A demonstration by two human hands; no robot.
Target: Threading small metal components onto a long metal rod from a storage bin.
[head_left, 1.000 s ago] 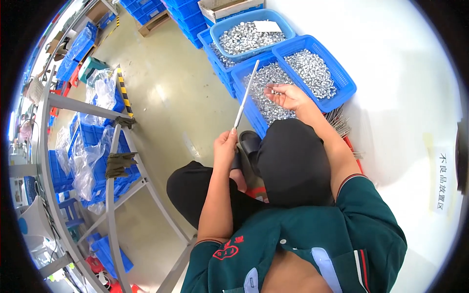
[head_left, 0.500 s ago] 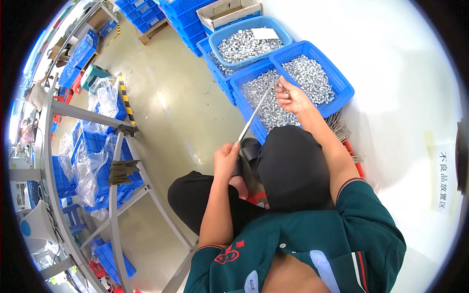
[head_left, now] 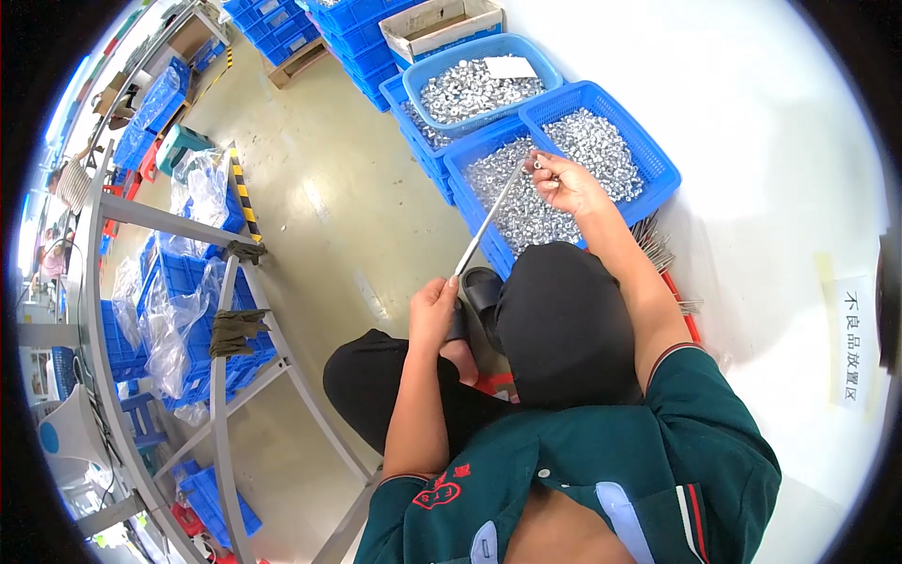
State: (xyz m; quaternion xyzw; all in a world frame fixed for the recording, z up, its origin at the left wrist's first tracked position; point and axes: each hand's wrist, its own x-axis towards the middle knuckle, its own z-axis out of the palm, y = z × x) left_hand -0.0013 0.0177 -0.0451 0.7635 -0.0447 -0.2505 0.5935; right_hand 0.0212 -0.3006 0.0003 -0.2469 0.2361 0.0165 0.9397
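Observation:
My left hand [head_left: 432, 308] is closed round the near end of a thin metal rod [head_left: 489, 224], which slants up and away to the right. At the rod's far end, my right hand [head_left: 569, 184] pinches a small silvery ring-like part [head_left: 538, 165] between thumb and fingers. Whether the part touches the rod tip is too small to tell. Both hands' work lies over a blue bin [head_left: 458, 184] full of similar small metal parts. Beside it, a blue perforated basket [head_left: 661, 184] holds more of them.
Behind, a lighter blue tub [head_left: 551, 71] holds metal parts and a white card [head_left: 510, 68]; a worn box [head_left: 399, 36] stands beyond. Several thin metal rods [head_left: 652, 246] lie right of my knee. A grey metal frame [head_left: 224, 291] with gloves stands left. A white wall rises at right.
My right hand has turned slightly, and the small ring-like part now shows at its fingertips. The left hand and the rod have shifted a little to the left.

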